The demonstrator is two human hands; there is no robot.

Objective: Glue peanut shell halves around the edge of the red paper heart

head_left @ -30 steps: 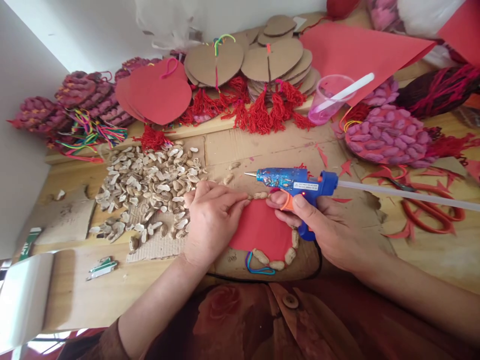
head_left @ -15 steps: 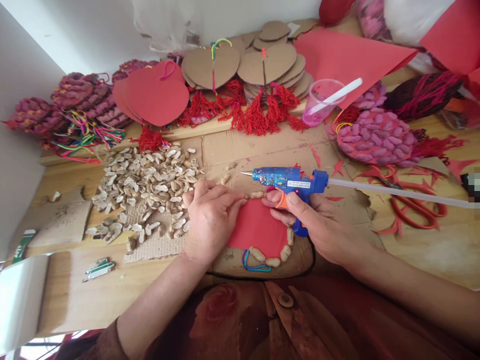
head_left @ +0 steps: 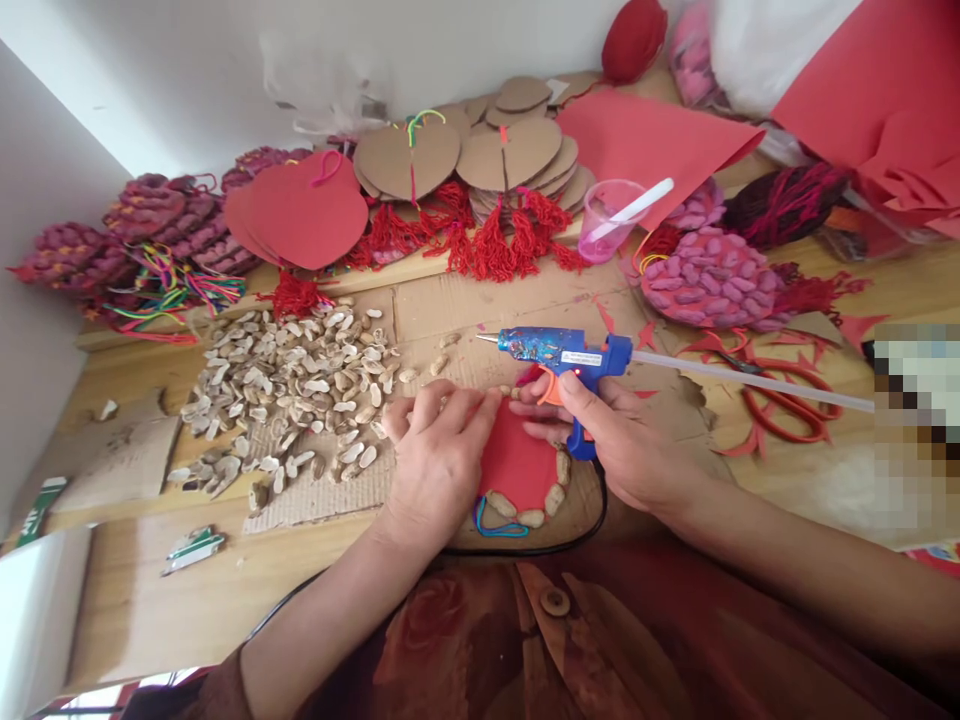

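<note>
My right hand (head_left: 634, 435) is wrapped around a blue hot glue gun (head_left: 544, 345) with an orange trigger, its nozzle pointing left above the cardboard. A clear glue stick (head_left: 739, 378) runs out of its back. Beneath the gun lies a red-faced piece (head_left: 517, 465), with peanut shells (head_left: 555, 497) along its right and lower edge and a blue cord loop (head_left: 499, 522) at the bottom. My left hand (head_left: 442, 450) rests over its left side, fingers bent and closed at the upper edge on a peanut shell (head_left: 506, 391), mostly hidden by the fingertips.
Loose peanut shells (head_left: 300, 385) are heaped on the left. Orange-handled scissors (head_left: 795, 405) lie among red scraps at right. Along the back stand cardboard shapes (head_left: 510, 155), red tassels (head_left: 517, 235), a pink cup (head_left: 600, 225) and a finished pink-shell piece (head_left: 709, 280). A black cord (head_left: 592, 525) curves nearby.
The view has shifted a little. My left hand has moved right along the red piece's upper edge, covering more of it. The glue gun stays in my right hand.
</note>
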